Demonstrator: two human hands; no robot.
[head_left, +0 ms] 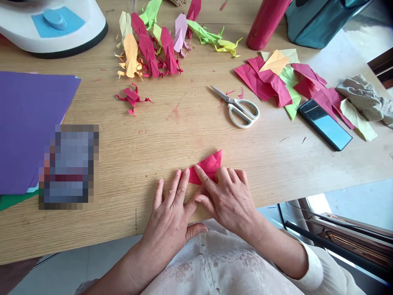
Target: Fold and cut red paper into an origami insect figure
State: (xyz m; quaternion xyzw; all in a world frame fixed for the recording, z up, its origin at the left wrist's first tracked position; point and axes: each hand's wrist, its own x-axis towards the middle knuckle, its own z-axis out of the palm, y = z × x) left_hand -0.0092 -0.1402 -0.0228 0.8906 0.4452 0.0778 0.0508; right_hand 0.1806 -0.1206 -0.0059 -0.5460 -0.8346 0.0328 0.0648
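Observation:
A folded piece of red paper (208,164) lies near the front edge of the wooden table (184,127). My left hand (170,213) rests flat beside it, fingers stretched out, fingertips at the paper's left corner. My right hand (225,196) lies over the paper's lower part, its index finger pressing along a fold and the other fingers curled on top of the paper.
White-handled scissors (241,108) lie behind the paper. Several folded paper figures (153,45) sit at the back, one red figure (132,97) apart. A pile of folded sheets (276,78), a phone (324,124), a red bottle (265,22) and purple paper (27,123) surround them.

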